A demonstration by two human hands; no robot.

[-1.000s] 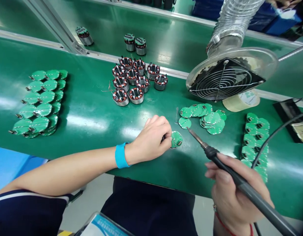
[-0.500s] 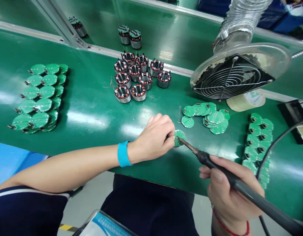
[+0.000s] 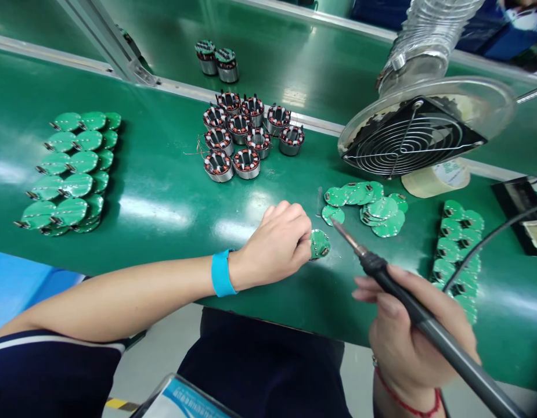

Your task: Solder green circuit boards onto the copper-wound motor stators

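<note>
My left hand (image 3: 277, 244), with a blue wristband, is closed in a pinch on a small round green circuit board (image 3: 319, 244) resting on the green table. My right hand (image 3: 414, 337) grips a black soldering iron (image 3: 407, 302). Its metal tip (image 3: 340, 230) hangs just above and to the right of the pinched board, apart from it.
A loose pile of round boards (image 3: 372, 206) lies beyond the tip. Rows of boards sit at far left (image 3: 70, 174) and at right (image 3: 457, 255). A cluster of wound stators (image 3: 244, 136) stands behind. A fume-extractor fan (image 3: 416, 130) hangs at upper right, above a tape roll (image 3: 438, 177).
The iron's tip touched the held board half a second ago and has since lifted up and to the right. My left hand has kept its pinch on the board.
</note>
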